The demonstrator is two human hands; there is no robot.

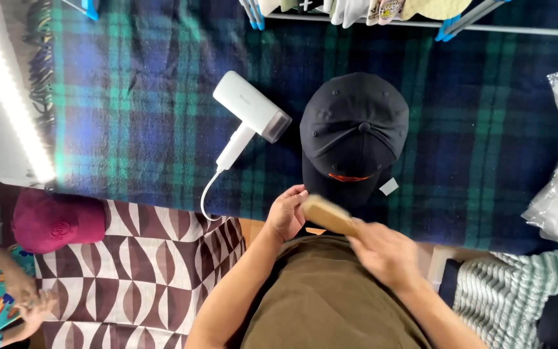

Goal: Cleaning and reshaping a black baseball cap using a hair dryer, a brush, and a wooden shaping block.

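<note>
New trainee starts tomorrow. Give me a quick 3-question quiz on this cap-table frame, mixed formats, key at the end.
1. True or false: the black cap lies on the plaid blanket, to the right of the white handheld steamer.
2. Which hand holds the wooden brush?
A) left hand
B) right hand
C) neither
3. Fill in: a second cap, near the picture's left edge, is ______ in colour.

Key
1. True.
2. B. The right hand grips the brush's handle end; the left hand touches its head.
3. Dark red: the dark red cap lies off the blanket, on a brown and white patterned cloth.
</note>
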